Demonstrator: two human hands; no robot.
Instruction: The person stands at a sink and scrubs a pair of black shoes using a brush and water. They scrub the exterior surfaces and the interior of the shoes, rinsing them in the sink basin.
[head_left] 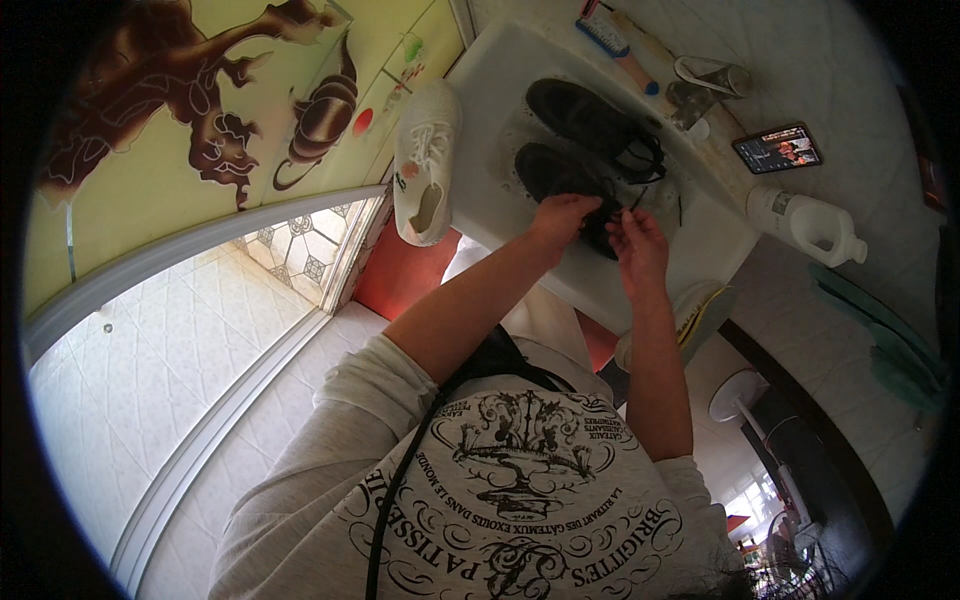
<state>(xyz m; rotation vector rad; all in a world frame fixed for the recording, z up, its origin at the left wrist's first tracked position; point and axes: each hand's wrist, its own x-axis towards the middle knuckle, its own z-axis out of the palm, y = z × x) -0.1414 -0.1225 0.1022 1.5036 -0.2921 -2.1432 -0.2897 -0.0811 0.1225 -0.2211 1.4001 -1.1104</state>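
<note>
Two black lace-up shoes lie side by side in a white sink [484, 70]. Both my hands are at the nearer black shoe [552, 172], over its laced end. With fingers pinched, my left hand [566, 220] grips at the shoe's laces; exactly which strand is hidden. My right hand [638, 245] pinches a dark shoelace between thumb and fingertips, just right of the left hand. Beyond lies the other black shoe [580, 112], its loose laces trailing towards the right side of the basin. Some water or suds seem to surround the shoes.
A white canvas shoe [427, 165] rests on the sink's left rim, a pale shoe [697, 315] at its near right. Along the right ledge are a brush [612, 42], a faucet [700, 90], a lit phone [778, 148] and a white jug [800, 222]. Green insole-like pieces [880, 330] lie farther right.
</note>
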